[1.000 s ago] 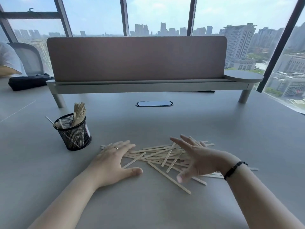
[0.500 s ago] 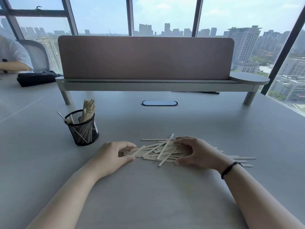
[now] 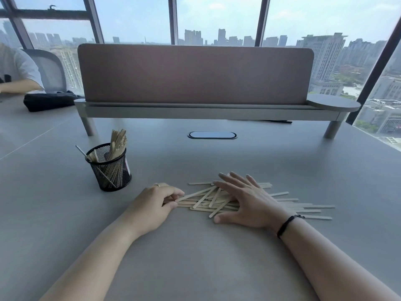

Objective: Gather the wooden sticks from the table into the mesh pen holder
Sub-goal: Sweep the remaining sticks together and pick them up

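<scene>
Mid-frame, the left hand [image 3: 155, 203] pinches the near ends of the sticks [image 3: 204, 199] – right hand [image 3: 245, 198] lies flat on them, fingers spread. Holder [image 3: 108, 168] sits left of centre.

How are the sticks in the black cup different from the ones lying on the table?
The sticks in the mesh pen holder stand upright in a bunch; the sticks on the table lie flat and criss-crossed. No hand touches the first; the left hand pinches the second and the right hand lies on them. Both look like the same pale wood.
</scene>
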The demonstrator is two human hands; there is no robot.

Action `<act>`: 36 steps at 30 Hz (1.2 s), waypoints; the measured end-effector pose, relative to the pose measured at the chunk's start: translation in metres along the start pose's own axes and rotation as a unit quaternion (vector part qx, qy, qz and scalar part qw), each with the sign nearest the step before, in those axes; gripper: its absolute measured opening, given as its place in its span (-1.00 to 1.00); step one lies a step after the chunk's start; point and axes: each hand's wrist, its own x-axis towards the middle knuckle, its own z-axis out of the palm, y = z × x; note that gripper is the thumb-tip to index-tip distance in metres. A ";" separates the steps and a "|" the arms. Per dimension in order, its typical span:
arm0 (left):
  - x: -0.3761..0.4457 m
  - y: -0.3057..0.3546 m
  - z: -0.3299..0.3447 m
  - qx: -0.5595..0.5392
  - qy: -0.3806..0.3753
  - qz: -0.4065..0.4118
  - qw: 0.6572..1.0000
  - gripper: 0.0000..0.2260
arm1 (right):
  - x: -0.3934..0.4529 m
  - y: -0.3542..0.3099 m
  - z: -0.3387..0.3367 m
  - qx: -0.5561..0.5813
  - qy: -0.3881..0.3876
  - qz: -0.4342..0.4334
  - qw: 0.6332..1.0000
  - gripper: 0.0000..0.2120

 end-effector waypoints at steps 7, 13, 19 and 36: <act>0.000 -0.001 0.002 0.009 -0.002 0.012 1.000 -0.76 | 0.011 0.000 0.003 -0.001 0.076 -0.021 0.997 -0.17; 0.000 -0.003 0.003 0.013 0.005 0.017 1.000 -0.76 | 0.015 0.003 0.005 -0.016 0.098 -0.019 0.995 -0.26; 0.000 -0.001 0.006 0.049 -0.006 0.036 0.998 -0.78 | 0.022 0.000 0.005 -0.058 0.113 -0.013 0.992 -0.31; 0.000 0.005 0.009 0.052 0.011 0.037 0.998 -0.82 | 0.019 -0.007 0.002 -0.053 0.108 -0.010 0.993 -0.32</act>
